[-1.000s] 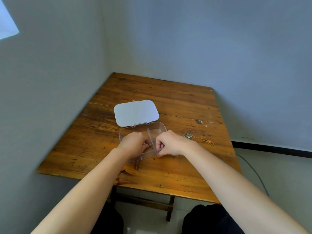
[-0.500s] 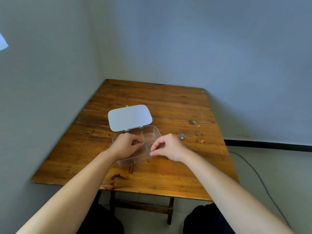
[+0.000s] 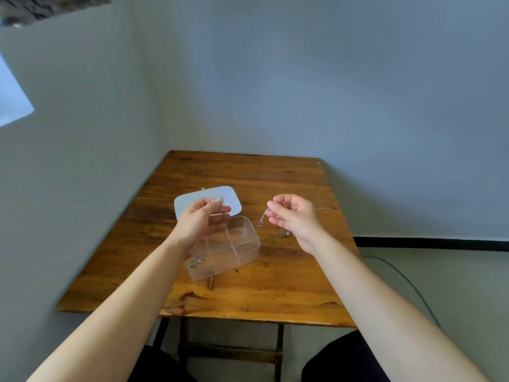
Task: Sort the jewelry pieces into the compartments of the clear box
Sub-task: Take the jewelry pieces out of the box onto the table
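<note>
The clear box (image 3: 249,253) lies open on the wooden table (image 3: 275,293), its pale lid (image 3: 192,201) folded back. A small silvery piece (image 3: 196,262) rests in the box's near left compartment. My left hand (image 3: 199,223) is raised above the box's left side and pinches one end of a thin chain (image 3: 222,203). My right hand (image 3: 293,219) is raised to the right of the box and pinches the other end of the chain (image 3: 262,218). The thin strand between the two hands is too faint to follow. Another jewelry piece (image 3: 283,232) lies on the table under my right hand.
The table stands in a corner, with walls on its left and far sides. Its right and near edges are open to the floor, where a cable (image 3: 407,282) runs. My knees (image 3: 338,357) show below the near edge.
Both hands have lifted off the box and moved apart, stretching a chain between them. The camera has tilted, so the table sits lower in view.
</note>
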